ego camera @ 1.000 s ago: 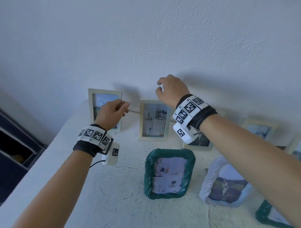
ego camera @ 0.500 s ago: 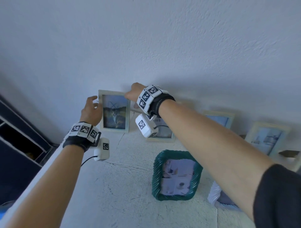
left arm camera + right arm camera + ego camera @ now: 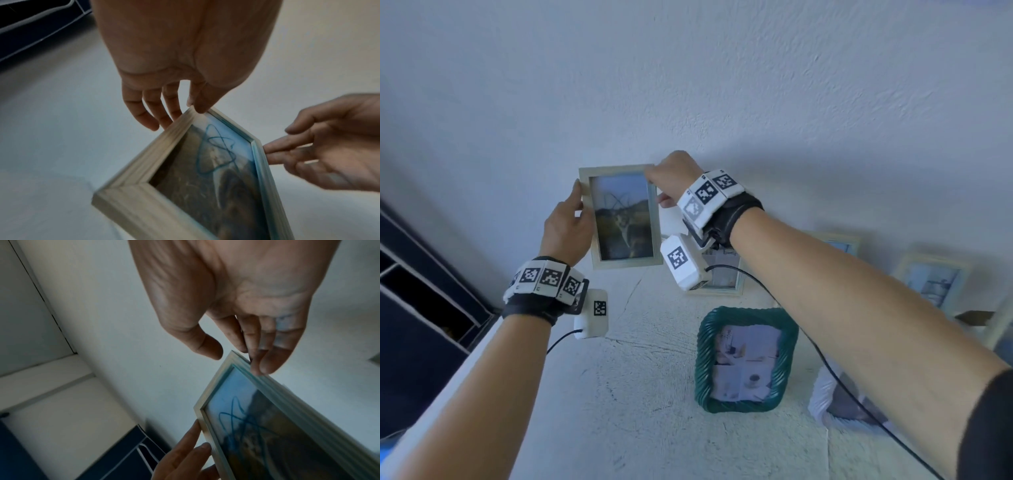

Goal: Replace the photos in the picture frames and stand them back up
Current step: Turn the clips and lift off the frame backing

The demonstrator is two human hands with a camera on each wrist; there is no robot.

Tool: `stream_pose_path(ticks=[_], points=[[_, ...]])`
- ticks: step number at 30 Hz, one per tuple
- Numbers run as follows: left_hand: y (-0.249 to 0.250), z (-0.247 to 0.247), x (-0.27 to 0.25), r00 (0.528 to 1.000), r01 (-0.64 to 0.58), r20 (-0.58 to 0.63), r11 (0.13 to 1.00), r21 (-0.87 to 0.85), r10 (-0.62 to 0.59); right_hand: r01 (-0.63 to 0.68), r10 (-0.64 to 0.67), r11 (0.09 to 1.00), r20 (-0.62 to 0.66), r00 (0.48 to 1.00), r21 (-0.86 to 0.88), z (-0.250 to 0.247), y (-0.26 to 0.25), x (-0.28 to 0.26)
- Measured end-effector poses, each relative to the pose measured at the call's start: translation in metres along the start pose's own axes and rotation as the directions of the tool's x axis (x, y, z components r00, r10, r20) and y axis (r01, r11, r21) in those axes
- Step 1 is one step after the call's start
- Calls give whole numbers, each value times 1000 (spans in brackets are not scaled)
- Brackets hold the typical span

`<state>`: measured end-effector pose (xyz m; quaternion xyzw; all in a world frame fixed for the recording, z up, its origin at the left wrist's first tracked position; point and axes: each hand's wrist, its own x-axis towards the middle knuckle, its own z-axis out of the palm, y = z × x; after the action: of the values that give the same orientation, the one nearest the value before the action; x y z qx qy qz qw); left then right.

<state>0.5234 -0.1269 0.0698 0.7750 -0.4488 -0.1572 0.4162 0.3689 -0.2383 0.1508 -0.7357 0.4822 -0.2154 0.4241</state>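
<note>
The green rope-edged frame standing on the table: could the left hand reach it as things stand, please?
Probably not yet: the left hand holds the wooden frame. Once free, the bare table leaves an open path to the green frame.

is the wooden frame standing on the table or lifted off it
Lifted. The wooden frame is held upright between the left hand and right hand, its bottom edge clear of the table.

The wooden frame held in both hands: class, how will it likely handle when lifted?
The wooden frame probably stays stiff: its edges look straight. Likely light: left hand and right hand hold it by fingertips. Its glossy front may be fragile.
</note>
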Motion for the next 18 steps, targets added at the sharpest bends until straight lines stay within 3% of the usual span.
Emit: stream_pose_path(ticks=[6, 10, 15, 18], points=[[46, -19, -25, 990, -136, -56, 972, -193, 127, 180, -162, 976, -143, 976, 125, -49, 1, -53], [88, -18, -61, 976, -214, -32, 930, -300, 214, 225, -178, 940, -194, 965, 256, -75, 18, -106], [136, 4, -126, 959, -222, 60, 866, -449, 277, 274, -204, 866, -206, 957, 417, -100, 59, -178], [152, 25, -167, 944, -223, 127, 871, -438, 305, 301, -206, 834, -244, 948, 462, -112, 92, -225]])
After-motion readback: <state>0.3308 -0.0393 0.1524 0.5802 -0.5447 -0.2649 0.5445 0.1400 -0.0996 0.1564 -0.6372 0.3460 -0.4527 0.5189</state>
